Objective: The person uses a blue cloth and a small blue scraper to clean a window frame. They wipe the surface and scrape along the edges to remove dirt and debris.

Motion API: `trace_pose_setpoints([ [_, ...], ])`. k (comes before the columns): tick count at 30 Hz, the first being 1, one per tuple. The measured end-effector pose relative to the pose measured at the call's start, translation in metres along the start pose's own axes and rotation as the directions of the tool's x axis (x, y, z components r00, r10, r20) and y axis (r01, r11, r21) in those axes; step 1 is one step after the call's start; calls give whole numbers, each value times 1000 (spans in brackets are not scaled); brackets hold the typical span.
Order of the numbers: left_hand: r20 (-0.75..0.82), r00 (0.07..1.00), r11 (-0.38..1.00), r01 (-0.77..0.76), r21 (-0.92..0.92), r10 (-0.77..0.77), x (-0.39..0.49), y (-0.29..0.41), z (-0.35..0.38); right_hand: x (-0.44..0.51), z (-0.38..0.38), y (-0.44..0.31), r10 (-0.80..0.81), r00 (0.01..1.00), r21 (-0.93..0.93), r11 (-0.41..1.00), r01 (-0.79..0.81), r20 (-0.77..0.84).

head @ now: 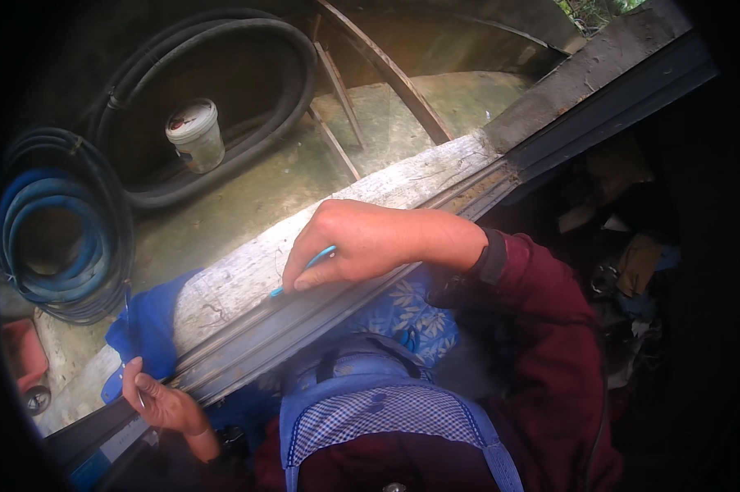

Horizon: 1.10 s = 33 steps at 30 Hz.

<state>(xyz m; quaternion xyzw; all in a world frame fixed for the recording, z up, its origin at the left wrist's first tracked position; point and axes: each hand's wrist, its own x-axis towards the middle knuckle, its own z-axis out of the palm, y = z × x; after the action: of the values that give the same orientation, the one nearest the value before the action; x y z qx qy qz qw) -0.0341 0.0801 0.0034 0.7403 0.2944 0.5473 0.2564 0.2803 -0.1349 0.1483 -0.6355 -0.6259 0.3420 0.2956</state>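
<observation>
A thin turquoise stick-like tool is held in my right hand, its tip low near the grooved metal window track. At the lower left, my left hand is closed on a slim metal tool that points up past a blue cloth. The cloth hangs over the white, weathered sill beside the track. What the far end of the slim tool is, I cannot tell.
Beyond the sill lie a black hose coil, a lidded white bucket, a blue hose coil and wooden strips. A red wheeled item is at the left. A dark window frame rises at the right.
</observation>
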Motion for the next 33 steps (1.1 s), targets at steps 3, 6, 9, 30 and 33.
trace_pose_setpoints([
  [3, -10, 1000, 1000, -17, 6, 17, 1, 0, 1, 7, 1, 2, 108, 991, -46, 993, -104, 77],
  [6, -30, 1000, 1000, -3, -26, 2, 0, 0, 2, -8, -8, 6, 230, 966, -78, 972, -222, 118],
  [9, -34, 999, 1000, 1, -24, -2, -1, 1, 1, -36, -29, 9, 511, 848, -88, 860, -503, 139],
  [30, -58, 998, 1000, 21, 14, -20, -2, -1, 2, -47, -42, 24, 644, 753, 90, 749, -657, 135],
  [33, -63, 997, 999, 37, -11, -37, -2, -2, 5, -93, -66, 39, 754, 653, 175, 635, -753, 72],
])
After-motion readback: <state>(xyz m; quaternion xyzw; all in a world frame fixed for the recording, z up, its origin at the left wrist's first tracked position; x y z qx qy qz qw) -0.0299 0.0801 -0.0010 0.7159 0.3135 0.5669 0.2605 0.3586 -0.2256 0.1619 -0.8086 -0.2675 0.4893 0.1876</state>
